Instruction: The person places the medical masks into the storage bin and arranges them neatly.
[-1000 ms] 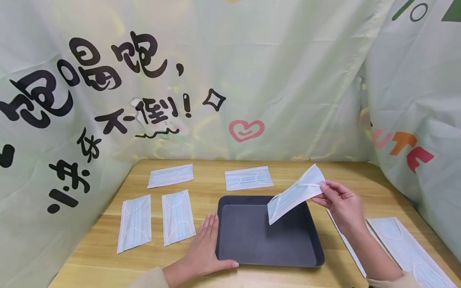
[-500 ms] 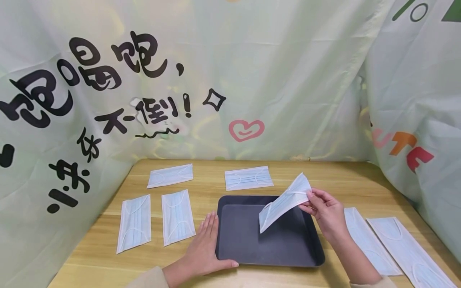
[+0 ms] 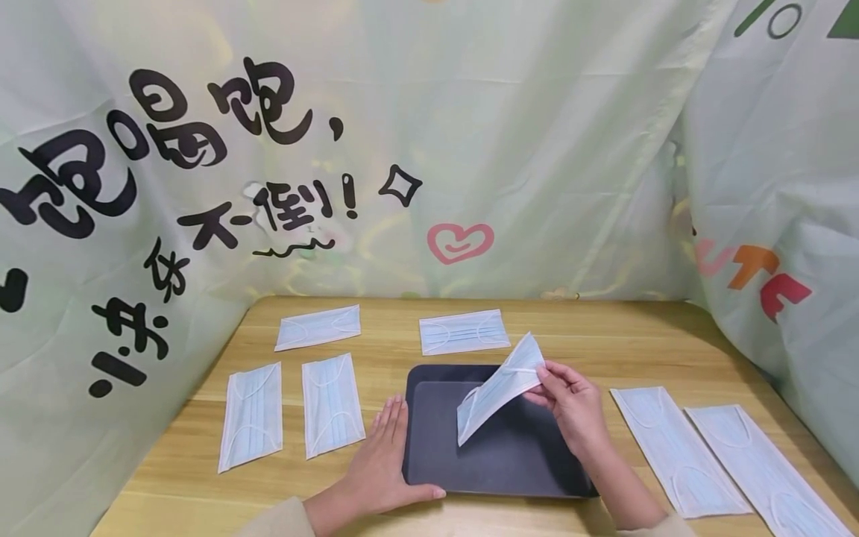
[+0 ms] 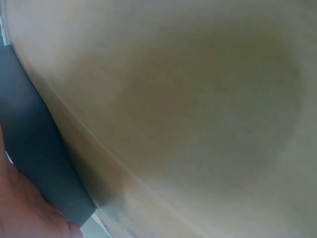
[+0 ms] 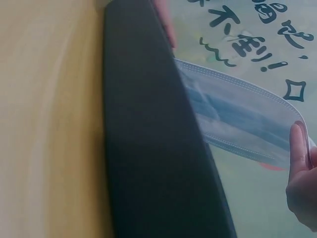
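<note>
My right hand (image 3: pixel 570 406) pinches a light-blue face mask (image 3: pixel 499 391) by its right end, between thumb and fingers. The mask hangs tilted over the dark grey tray (image 3: pixel 496 470), its lower left corner above the tray's floor. In the right wrist view the mask (image 5: pixel 237 111) stretches from the fingertips to behind the tray's dark side wall (image 5: pixel 148 129). With straight fingers, my left hand (image 3: pixel 379 466) rests against the tray's left side, thumb along the front edge. Only part of that hand (image 4: pixel 29 208) shows in the left wrist view, beside the tray wall (image 4: pixel 34 134).
Left of the tray lie two upright masks, one mask (image 3: pixel 251 418) outermost and another mask (image 3: pixel 332 406) nearer. Behind are a back-left mask (image 3: pixel 318 328) and a middle mask (image 3: pixel 464 332). Two more, an inner mask (image 3: pixel 678 447) and an outer mask (image 3: pixel 765 466), lie right. Printed cloth (image 3: pixel 570 149) encloses the wooden table (image 3: pixel 644 335).
My right hand has carried the mask left and slightly down, farther over the tray. The two masks on the right are now uncovered by the arm. My left hand has stayed in place.
</note>
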A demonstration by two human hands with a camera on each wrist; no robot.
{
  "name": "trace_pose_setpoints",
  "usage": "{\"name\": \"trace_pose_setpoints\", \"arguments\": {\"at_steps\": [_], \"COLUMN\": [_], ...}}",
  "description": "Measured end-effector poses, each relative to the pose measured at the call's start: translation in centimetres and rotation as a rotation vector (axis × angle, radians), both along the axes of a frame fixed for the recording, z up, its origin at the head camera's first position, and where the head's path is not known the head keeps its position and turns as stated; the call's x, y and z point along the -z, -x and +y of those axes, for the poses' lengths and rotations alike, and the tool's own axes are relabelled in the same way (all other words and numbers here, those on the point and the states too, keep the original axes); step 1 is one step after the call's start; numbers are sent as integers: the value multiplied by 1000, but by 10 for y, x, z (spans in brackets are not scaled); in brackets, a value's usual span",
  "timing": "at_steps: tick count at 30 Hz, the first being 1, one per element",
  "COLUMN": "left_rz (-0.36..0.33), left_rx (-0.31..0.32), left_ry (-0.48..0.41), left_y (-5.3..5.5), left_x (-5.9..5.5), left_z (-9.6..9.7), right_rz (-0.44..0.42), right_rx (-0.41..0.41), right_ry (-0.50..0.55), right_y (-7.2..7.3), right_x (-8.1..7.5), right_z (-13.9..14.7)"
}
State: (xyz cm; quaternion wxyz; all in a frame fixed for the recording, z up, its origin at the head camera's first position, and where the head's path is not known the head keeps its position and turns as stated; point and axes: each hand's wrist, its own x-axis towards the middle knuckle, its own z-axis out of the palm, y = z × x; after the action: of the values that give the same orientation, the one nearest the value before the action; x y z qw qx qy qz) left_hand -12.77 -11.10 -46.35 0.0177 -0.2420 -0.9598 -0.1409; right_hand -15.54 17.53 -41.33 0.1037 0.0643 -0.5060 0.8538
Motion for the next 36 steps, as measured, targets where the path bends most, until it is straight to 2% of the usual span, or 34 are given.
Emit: {"name": "trace_pose_setpoints", "arguments": {"at_steps": [3, 5, 10, 13, 15, 16, 20, 25, 31, 36], "left_rz": [10, 16, 33, 27, 19, 14, 8, 1, 5, -5], "left_rx": [1, -1, -2, 1, 3, 3, 0, -13, -8, -7], "left_ry": [1, 1, 7, 8, 9, 8, 9, 0, -6, -6], "left_y": [0, 1, 0, 1, 1, 1, 1, 1, 1, 1], "left_x": [0, 0, 1, 1, 1, 1, 1, 1, 1, 0], "left_z": [1, 1, 0, 0, 0, 0, 0, 1, 0, 1], "right_rz": [19, 0, -131, -178, -234, -247, -382, -467, -552, -601], "right_rx": [-3, 15, 66, 41, 61, 56, 106, 104, 1, -31], "right_ry": [-3, -29, -143, -215, -275, -287, -373, -487, -651, -673], "right_y": [2, 3, -1, -1, -3, -2, -10, -16, -17, -19], "right_x": [10, 14, 21, 33, 34, 39, 27, 17, 11, 11], "right_z": [-2, -3, -2, 6, 7, 10, 8, 10, 17, 19]}}
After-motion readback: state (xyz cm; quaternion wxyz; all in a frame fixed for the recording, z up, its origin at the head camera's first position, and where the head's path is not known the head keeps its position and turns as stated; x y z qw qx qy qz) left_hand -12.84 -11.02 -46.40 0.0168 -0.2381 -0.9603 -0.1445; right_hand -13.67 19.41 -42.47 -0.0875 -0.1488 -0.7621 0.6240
